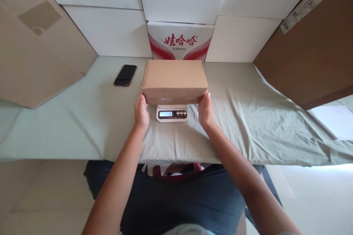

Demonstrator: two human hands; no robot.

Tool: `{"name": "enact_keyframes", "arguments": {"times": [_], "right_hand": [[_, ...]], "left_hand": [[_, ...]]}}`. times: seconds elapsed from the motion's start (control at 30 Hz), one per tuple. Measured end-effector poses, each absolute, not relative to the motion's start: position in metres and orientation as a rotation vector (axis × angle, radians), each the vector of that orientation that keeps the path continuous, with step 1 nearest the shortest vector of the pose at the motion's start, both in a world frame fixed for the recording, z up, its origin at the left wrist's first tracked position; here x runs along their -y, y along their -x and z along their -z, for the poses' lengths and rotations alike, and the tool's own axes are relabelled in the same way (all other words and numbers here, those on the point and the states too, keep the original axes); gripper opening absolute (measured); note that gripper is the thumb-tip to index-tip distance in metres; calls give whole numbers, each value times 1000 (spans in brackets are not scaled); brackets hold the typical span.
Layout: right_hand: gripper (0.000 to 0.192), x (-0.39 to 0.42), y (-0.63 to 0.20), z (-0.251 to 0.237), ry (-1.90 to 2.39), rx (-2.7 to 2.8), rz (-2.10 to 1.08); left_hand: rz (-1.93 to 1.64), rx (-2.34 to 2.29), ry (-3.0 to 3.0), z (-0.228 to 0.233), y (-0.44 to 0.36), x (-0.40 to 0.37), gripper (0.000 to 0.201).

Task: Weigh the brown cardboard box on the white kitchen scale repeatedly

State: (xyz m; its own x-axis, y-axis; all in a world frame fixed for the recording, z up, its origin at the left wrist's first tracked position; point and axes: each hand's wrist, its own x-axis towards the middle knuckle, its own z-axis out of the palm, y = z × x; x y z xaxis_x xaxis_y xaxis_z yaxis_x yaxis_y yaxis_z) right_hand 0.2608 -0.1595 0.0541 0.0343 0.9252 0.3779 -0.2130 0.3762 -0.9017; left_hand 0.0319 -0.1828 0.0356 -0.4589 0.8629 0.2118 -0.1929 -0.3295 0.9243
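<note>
A closed brown cardboard box (175,75) is held between my two hands, over a small white digital kitchen scale (172,114). My left hand (141,112) grips its near left corner, and my right hand (205,110) grips the near right corner. Most fingers are hidden beneath or behind the box; the thumbs show at its sides. The scale's lit display appears to read 0, with several round buttons beside it. The box hides the weighing plate, so whether the two touch cannot be made out.
Left of the box lies a black smartphone (125,75) on the pale green cloth (82,117). White panels and a red-and-white printed carton (180,40) stand behind. Large cardboard sheets rise at the left (41,44) and right (311,44). The cloth's front edge is near my lap.
</note>
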Motion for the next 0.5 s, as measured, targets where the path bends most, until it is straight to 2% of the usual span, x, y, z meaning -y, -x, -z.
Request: {"name": "enact_keyframes", "arguments": {"times": [0.5], "right_hand": [[64, 161, -259, -55, 775, 1203, -1023]], "left_hand": [[-1859, -1165, -985, -37, -32, 182, 71]]}}
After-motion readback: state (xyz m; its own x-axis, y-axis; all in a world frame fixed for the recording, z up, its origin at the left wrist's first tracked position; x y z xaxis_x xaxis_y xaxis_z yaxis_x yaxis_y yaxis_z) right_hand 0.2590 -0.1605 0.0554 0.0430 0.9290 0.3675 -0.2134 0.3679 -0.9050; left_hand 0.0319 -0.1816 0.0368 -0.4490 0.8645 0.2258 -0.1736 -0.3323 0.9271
